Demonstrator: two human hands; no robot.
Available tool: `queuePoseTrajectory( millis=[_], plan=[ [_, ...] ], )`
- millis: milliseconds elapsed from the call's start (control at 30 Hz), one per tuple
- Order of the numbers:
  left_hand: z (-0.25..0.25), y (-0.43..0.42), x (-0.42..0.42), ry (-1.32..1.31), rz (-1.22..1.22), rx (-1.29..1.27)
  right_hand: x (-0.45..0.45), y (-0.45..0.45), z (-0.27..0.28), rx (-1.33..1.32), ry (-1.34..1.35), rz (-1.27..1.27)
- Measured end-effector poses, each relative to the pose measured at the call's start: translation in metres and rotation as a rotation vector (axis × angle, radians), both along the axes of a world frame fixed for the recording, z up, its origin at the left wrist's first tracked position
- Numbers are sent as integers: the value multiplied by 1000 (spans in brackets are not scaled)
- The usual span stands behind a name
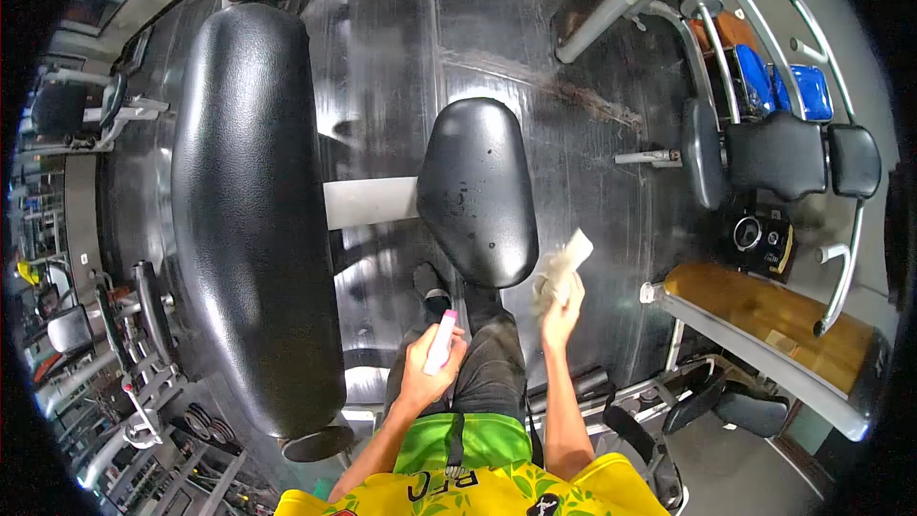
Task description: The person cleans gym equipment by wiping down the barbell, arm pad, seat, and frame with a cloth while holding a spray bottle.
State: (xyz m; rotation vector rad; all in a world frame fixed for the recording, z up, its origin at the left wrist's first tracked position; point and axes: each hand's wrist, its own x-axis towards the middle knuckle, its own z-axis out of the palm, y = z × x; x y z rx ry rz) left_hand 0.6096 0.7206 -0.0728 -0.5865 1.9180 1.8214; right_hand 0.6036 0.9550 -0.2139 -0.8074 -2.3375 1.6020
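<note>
My left hand point(427, 376) is closed around a small white bottle point(440, 348) with a pink top, held over my legs. In my right hand point(564, 313) is a crumpled off-white cloth point(565, 265), its loose end pointing up and away from me. Just ahead of both hands is the smaller black padded seat point(480, 186), with a few wet-looking drops on its surface. The cloth is to the right of this seat and apart from it. A grey metal bar point(371, 203) joins the seat to a long black bench pad point(256, 201) on the left.
Black rubber flooring point(592, 191) surrounds the bench. To the right stand a machine with black pads point(776, 155) and a brown-topped bench point(764, 320). A black speaker-like box point(762, 237) sits by the wall. More gym machines point(143, 420) line the left side.
</note>
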Motion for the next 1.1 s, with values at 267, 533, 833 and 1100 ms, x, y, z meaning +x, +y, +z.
queuePoseTrajectory(
  millis=[267, 533, 833, 1100],
  plan=[
    [16, -31, -5, 56, -51, -118, -43, -37, -35, 774, -76, 688],
    [18, -33, -7, -12, -35, -90, -14, -57, -41, 740, -27, 684],
    [12, -38, 4, 214, -195, -144, -30, -7, -41, 757, -82, 760],
    [11, -37, 3, 225, -161, -154, 1, -76, -22, 574, 88, 951]
  ],
)
